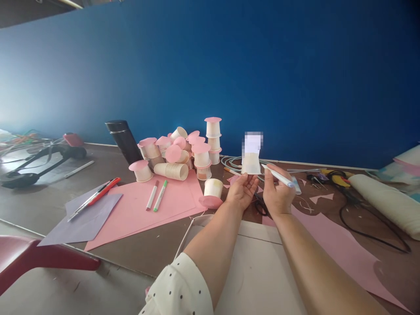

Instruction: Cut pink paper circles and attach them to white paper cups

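Note:
My left hand [243,191] holds a white paper cup [251,163] upside down, fingers under its rim. Above the cup is a pale lilac piece [252,143], partly blurred out, so how it joins the cup I cannot tell. A white marker [278,176] is gripped in my right hand [279,196], its tip pointing left towards the cup. Just left of my left hand, another paper cup [213,188] rests on a pink paper disc [210,201]. Black scissors [260,204] lie on the table, partly hidden between my hands.
Several cups with pink discs stand in a cluster [201,153], beside nested cups [171,171] and a black flask [123,142]. Pink sheets [131,210], two markers [155,196], a red cutter [95,197], cables [364,223] and a pale roll [383,203] cover the table.

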Motion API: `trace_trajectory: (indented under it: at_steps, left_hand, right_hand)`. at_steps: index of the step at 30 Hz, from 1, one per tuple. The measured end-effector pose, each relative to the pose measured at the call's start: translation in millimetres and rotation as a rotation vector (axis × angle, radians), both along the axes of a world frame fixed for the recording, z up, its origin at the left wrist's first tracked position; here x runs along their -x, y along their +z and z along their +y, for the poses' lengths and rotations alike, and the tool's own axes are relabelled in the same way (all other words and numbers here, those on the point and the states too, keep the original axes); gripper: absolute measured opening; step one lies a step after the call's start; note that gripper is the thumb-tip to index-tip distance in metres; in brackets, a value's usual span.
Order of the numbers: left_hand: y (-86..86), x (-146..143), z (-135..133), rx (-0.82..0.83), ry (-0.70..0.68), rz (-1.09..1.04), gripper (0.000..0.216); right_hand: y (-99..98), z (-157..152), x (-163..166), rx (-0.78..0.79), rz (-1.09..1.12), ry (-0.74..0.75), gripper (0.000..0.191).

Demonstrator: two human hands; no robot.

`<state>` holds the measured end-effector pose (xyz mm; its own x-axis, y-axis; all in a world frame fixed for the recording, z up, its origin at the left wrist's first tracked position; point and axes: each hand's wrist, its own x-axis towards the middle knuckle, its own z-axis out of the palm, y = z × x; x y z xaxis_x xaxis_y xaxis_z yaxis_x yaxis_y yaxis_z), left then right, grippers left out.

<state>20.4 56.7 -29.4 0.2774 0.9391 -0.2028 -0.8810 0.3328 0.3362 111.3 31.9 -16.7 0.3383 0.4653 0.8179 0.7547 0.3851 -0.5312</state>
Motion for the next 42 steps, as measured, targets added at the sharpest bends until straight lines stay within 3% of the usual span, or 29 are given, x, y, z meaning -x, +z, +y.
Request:
trace_trajectory:
  at_steps: [8, 11, 16, 25, 37, 42]
  left_hand:
    - [1.3, 1.9, -0.6, 0.031, -0.003, 0.018, 0.01]
    - [0.2, 1.8, 0.9, 0.047, 0.001, 0.023, 0.009]
    - [-2.2, 2.1, 3.0, 0.036, 0.014, -0.007, 0.009]
    - [-1.3, 2.0, -0.4, -0.006, -0.076, 0.03, 0.01]
    - [1.2, 1.5, -3.9, -0.037, -0.11, 0.073, 0.01]
    - [3.1, 2.0, -4.1, -0.147, -0.124, -0.005, 0.009]
  right_hand:
    - [-2.6, 3.1, -2.0, 0.03, 0.156, 0.024, 0.03]
    - [-6.2, 6.7, -4.9, 0.103, 0.34, 0.069, 0.03]
    - [-14.7, 19.0, -11.7, 0.281, 0.839, 0.126, 0.016]
    - [-11.9, 22.9, -12.0, 0.43, 1.284, 0.343, 0.015]
    - [-8.0, 24.5, -16.2, 0.427, 1.559, 0.595, 0.013]
    - [-6.1, 24.6, -13.0, 0.461, 1.613, 0.653, 0.016]
